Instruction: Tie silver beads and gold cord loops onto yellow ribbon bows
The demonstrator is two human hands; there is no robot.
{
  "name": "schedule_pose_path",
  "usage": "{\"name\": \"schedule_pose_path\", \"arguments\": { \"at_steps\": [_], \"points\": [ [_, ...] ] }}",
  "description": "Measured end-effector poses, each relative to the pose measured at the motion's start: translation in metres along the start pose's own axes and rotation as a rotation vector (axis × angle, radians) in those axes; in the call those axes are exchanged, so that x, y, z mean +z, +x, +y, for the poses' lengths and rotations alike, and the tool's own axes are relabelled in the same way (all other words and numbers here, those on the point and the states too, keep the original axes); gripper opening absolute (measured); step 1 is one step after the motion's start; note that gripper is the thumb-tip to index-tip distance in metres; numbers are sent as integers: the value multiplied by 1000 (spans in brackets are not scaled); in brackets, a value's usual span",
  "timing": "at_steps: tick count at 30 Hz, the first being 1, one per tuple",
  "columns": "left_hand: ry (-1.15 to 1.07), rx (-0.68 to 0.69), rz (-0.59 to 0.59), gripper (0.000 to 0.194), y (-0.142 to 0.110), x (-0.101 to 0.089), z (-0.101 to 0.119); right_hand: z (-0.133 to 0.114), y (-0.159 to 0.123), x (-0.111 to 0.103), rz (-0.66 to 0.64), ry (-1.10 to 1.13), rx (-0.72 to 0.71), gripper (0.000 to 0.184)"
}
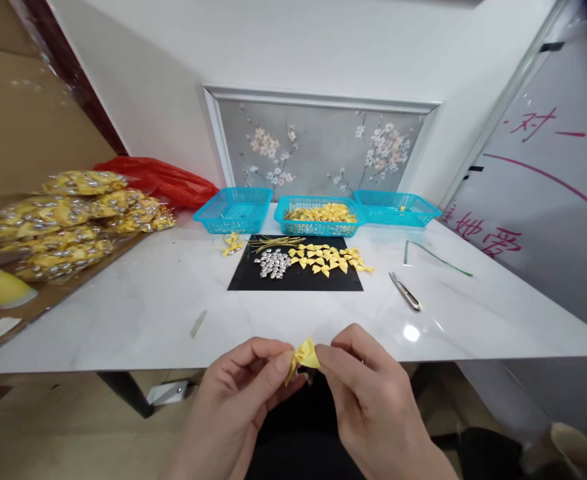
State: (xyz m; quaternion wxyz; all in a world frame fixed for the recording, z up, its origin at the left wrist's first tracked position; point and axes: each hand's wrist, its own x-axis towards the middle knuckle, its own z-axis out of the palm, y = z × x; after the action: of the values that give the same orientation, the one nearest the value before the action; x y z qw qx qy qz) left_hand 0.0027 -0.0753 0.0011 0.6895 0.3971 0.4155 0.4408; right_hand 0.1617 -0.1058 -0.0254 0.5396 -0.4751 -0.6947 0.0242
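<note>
Between my two hands, just in front of the table's near edge, is a yellow ribbon bow (305,355). My left hand (253,380) pinches its left side with thumb and forefinger. The fingers of my right hand (368,387) are closed on its right side. On a black mat (253,283) lie a cluster of silver beads (273,264), several loose yellow bows (326,257) and some thin gold ties (278,243). Left of the mat's back corner sits a small pile of yellow bows with silver pieces (232,244).
Three blue baskets stand along the wall: a left one (234,228), a middle one (318,231) holding yellow bows, and a right one (398,217). Thread snips (405,291) and a green ribbon strip (440,258) lie at right. Bagged bows (63,217) and a red bag (158,180) fill the left.
</note>
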Motion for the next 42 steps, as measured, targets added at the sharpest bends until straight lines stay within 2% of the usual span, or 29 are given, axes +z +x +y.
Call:
{"name": "schedule_pose_path", "arguments": {
  "at_steps": [9, 18, 33, 42],
  "points": [
    [22, 9, -31, 13, -3, -1, 1, 3, 0, -1, -51, 65, 21, 29],
    [-93, -79, -85, 11, -4, -1, 1, 7, 0, 1, -55, 224, 70, 26],
    [-166, -197, -103, 15, 1, -2, 2, 16, -1, -4, -158, 218, 25, 34],
    [-62, -142, -67, 18, -6, 3, 7, 18, -2, -2, -139, 218, 14, 29]
  ]
}}
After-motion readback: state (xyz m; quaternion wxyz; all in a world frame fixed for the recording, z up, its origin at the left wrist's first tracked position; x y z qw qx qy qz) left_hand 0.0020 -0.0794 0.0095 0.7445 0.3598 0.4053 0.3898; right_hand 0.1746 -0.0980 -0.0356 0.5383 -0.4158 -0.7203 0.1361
